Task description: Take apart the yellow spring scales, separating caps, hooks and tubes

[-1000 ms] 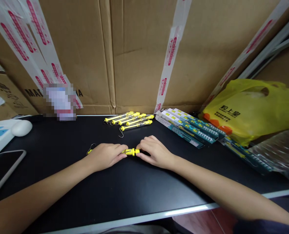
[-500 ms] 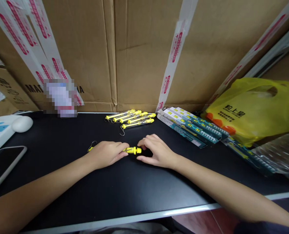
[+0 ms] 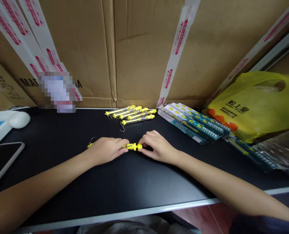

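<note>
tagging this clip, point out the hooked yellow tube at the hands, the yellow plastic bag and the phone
Hooked yellow tube (image 3: 135, 147): head view, on the yellow collar near one end.
Yellow plastic bag (image 3: 259, 105): head view, on its front, right of the printing.
Phone (image 3: 1, 162): head view, on its dark screen.

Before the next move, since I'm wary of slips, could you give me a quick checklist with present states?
1. The left hand holds the yellow-tipped tube: ok.
2. The right hand has its fingertips at the end cap: ok.
3. End cap tightness: cannot tell.
4. The other tubes lie apart from both hands: ok.
5. The boxes are apart from the right hand: ok.
</note>
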Tool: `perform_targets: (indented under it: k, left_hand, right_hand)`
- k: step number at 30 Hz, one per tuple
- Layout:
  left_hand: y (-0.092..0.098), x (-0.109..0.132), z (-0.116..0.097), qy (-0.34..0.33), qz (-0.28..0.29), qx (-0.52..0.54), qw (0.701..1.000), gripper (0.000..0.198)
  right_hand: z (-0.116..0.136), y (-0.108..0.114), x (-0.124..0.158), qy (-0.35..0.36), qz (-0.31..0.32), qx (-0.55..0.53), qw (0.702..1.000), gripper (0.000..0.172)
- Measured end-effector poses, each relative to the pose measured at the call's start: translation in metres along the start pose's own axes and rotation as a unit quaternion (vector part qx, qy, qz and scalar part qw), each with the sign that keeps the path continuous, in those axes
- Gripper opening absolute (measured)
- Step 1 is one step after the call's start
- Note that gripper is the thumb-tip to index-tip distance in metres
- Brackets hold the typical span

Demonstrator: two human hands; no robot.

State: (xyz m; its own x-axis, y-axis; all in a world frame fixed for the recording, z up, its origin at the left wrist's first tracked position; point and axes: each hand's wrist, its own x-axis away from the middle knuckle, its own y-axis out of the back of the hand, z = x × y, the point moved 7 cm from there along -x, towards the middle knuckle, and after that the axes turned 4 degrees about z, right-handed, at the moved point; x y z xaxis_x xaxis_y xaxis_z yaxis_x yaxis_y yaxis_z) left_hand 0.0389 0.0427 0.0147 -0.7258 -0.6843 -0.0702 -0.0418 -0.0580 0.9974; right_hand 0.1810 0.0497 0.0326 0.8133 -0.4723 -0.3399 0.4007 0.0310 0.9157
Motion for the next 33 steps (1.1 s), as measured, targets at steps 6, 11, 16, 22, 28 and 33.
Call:
perform_targets:
  k: [6,11,16,22,28,33]
  left_hand:
    - [0.000,-0.001,0.000,0.002,0.006,0.004,1.000,0.029]
    - [0.001,-0.001,0.000,0.003,0.005,-0.003,1.000,0.028]
    - [0.001,-0.001,-0.001,-0.003,-0.002,0.007,1.000,0.028]
    - [0.002,-0.002,0.000,0.003,-0.001,0.005,1.000,0.030]
    - [0.001,-0.001,0.000,0.008,0.005,0.008,1.000,0.030]
    - [0.004,0.001,-0.001,0.002,-0.009,0.023,1.000,0.029]
  right_hand:
    - [0.000,0.002,0.001,0.009,-0.009,-0.003,1.000,0.011]
    - [0.000,0.005,0.001,0.007,-0.003,0.029,1.000,0.014]
    - [-0.004,0.003,-0.001,-0.025,0.048,0.122,0.991,0.015]
    - [-0.013,-0.005,-0.001,-0.064,0.102,0.196,0.973,0.016]
    - [-0.016,0.002,0.000,-0.105,0.072,0.202,0.971,0.028]
    - [-0.011,0.008,0.000,-0.105,0.023,0.181,0.978,0.023]
